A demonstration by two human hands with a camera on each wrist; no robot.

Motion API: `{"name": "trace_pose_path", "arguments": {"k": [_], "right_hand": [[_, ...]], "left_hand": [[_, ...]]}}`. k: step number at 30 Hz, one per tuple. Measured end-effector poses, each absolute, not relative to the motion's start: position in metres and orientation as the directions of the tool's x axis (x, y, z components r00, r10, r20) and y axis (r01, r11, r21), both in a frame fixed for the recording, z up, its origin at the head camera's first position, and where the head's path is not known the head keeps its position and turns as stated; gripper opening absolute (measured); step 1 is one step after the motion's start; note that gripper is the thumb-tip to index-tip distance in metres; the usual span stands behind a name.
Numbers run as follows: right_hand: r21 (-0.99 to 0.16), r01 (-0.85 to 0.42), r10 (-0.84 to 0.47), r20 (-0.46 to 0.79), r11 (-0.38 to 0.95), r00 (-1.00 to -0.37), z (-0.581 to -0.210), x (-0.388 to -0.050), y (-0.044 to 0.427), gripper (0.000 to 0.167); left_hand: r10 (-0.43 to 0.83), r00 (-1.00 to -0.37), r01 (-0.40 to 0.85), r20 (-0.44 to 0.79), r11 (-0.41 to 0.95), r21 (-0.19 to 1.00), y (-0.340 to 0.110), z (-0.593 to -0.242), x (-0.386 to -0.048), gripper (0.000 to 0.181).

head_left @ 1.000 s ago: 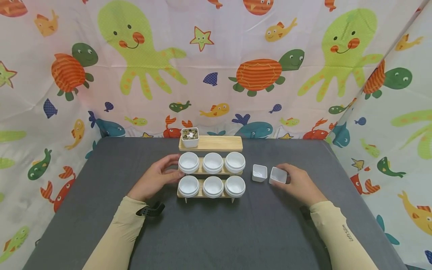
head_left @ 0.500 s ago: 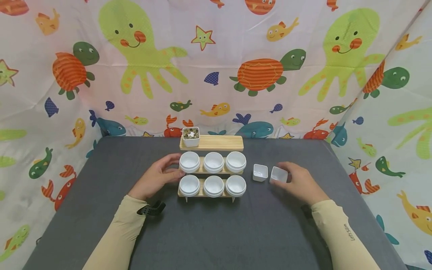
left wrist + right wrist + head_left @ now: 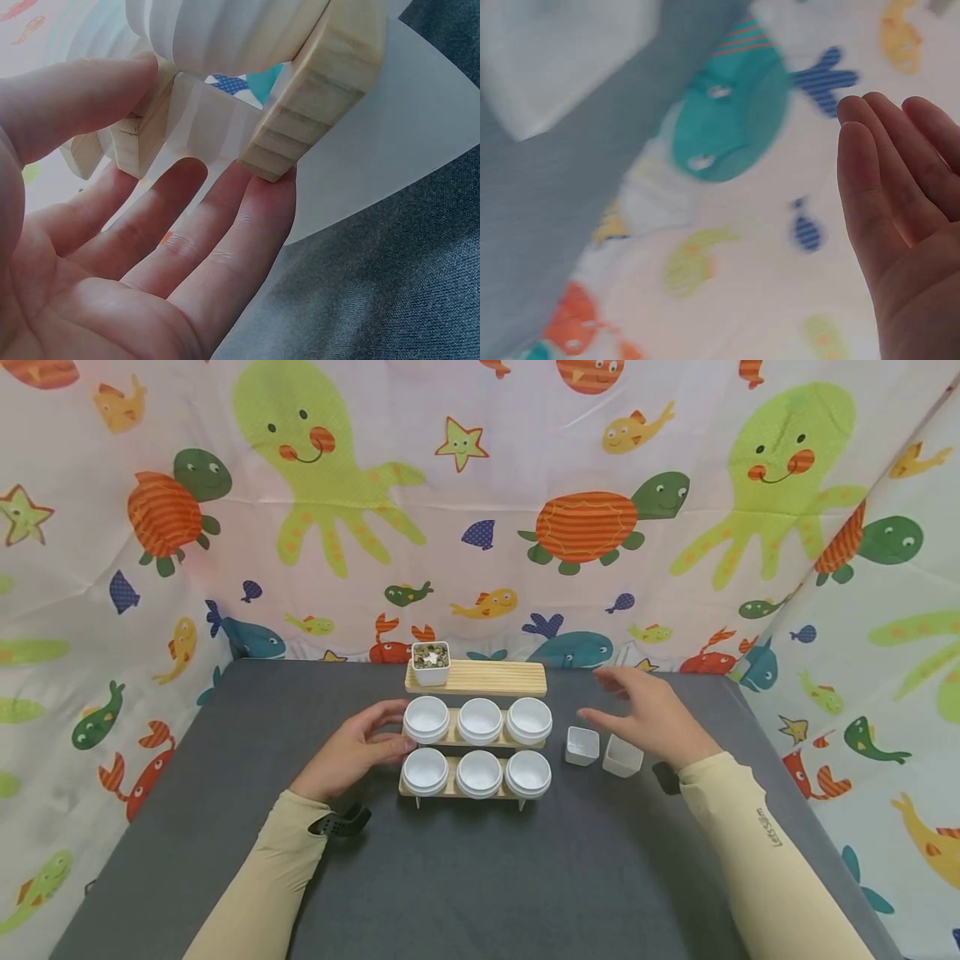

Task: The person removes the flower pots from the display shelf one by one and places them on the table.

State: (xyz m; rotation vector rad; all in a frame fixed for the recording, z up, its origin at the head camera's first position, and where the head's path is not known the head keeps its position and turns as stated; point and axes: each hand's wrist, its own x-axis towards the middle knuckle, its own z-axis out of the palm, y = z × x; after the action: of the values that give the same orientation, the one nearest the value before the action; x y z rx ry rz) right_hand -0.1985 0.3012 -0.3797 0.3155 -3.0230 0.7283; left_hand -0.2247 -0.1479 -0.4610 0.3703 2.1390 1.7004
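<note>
A tiered wooden stand (image 3: 467,739) holds two rows of white round cups (image 3: 480,720). My left hand (image 3: 358,747) grips its left end; in the left wrist view the thumb and fingertips (image 3: 270,191) touch the ends of the wooden slats (image 3: 315,90). Right of the stand are two white square cups, the nearer one (image 3: 582,746) and the farther-right one (image 3: 622,757). My right hand (image 3: 651,714) hovers just above and behind them, fingers extended, holding nothing. In the right wrist view, its fingers (image 3: 862,165) show against the curtain, with a blurred white cup (image 3: 562,60) at top left.
On the top slat (image 3: 498,677) at the back, a square white cup (image 3: 431,665) holds small brownish-green bits and a white star shape. A grey cloth (image 3: 480,885) covers the table. A sea-animal curtain (image 3: 480,552) hangs behind and at both sides.
My right hand has let go of the right-hand square cup and risen up and away toward the back, its fingers opening. My left hand stays at the stand. The head view has shifted slightly.
</note>
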Motion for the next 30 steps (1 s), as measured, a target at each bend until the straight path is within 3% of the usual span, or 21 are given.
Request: {"name": "trace_pose_path", "arguments": {"k": [11, 21, 30], "right_hand": [[-0.404, -0.41, -0.39, 0.135, 0.818, -0.911, -0.332, -0.231, 0.226, 0.072], [-0.449, -0.452, -0.461, 0.096, 0.771, -0.882, -0.315, -0.245, 0.174, 0.072], [-0.407, -0.505, -0.518, 0.087, 0.761, -0.851, -0.31, -0.257, 0.15, 0.072]], "left_hand": [[0.442, -0.889, -0.024, -0.119, 0.214, 0.977, -0.151, -0.465, -0.227, 0.074], [0.449, -0.887, -0.019, -0.11, 0.201, 0.979, -0.148, -0.463, -0.224, 0.071], [0.457, -0.884, -0.019, -0.101, 0.182, 0.983, -0.151, -0.463, -0.225, 0.073]]}}
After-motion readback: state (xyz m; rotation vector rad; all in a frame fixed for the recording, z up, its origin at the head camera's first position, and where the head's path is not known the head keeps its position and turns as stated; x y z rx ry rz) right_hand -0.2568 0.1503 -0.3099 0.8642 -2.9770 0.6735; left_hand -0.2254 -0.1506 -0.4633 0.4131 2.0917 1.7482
